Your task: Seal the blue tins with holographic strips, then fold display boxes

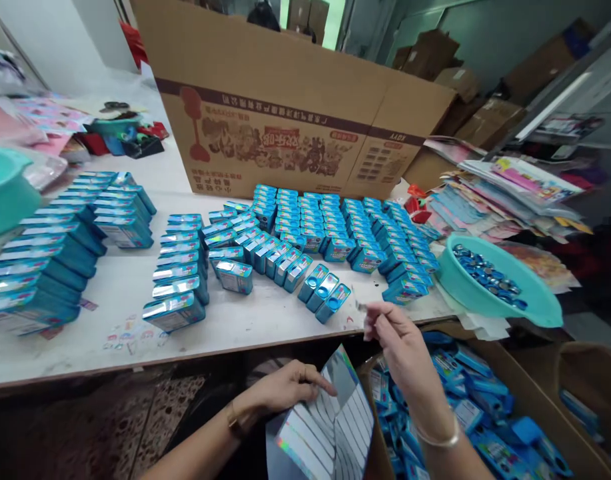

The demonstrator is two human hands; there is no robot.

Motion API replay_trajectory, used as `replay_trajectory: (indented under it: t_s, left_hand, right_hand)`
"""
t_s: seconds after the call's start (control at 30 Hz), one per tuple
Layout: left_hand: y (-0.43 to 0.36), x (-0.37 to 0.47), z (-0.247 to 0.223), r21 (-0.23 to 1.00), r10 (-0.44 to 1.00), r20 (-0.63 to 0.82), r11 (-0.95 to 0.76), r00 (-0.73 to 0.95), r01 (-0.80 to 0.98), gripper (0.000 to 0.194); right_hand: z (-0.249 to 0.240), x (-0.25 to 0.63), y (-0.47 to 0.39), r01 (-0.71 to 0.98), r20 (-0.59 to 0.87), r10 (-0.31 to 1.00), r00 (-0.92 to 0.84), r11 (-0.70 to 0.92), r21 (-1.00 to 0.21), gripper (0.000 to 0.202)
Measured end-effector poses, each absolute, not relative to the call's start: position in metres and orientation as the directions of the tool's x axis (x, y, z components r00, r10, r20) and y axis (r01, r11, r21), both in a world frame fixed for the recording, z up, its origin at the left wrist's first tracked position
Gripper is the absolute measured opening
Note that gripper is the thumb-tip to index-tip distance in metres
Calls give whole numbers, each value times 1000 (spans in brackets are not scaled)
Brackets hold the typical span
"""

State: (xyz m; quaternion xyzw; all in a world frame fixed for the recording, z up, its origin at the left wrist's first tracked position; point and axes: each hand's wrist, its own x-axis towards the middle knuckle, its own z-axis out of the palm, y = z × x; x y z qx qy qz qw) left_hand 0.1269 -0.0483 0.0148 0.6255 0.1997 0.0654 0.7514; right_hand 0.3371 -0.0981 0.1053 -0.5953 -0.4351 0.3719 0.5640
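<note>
My left hand grips a sheet of silvery strip stickers, its index finger lying across the upper part. The sheet shines in rainbow tones along its edges and tilts below the table's front edge. My right hand is raised to the right of the sheet, thumb and fingers pinched on a small silvery sticker. Just beyond, near the front edge, three blue boxes with round recesses in their tops stand together. Rows of similar blue boxes stand behind them.
More blue boxes line the white table at left. A large carton stands behind the rows. At right, a turquoise basin holds small round blue-silver pieces. Below it, a carton contains many loose blue boxes. Papers are piled behind.
</note>
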Motion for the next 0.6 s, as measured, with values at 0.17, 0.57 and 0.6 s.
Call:
replay_trajectory:
  t_s: [0.17, 0.57, 0.6]
  left_hand:
    - [-57, 136, 0, 844, 445, -310, 536, 840, 28, 38]
    - [-50, 135, 31, 857, 515, -64, 467, 855, -217, 71]
    - [-50, 135, 33, 869, 524, -50, 443, 850, -222, 72]
  right_hand:
    - [137, 327, -104, -116, -335, 941, -47, -338, -934, 39]
    - [123, 327, -87, 68, -424, 906, -3, -423, -904, 43]
    - [122, 328, -87, 80, -420, 907, 19, -420, -904, 44]
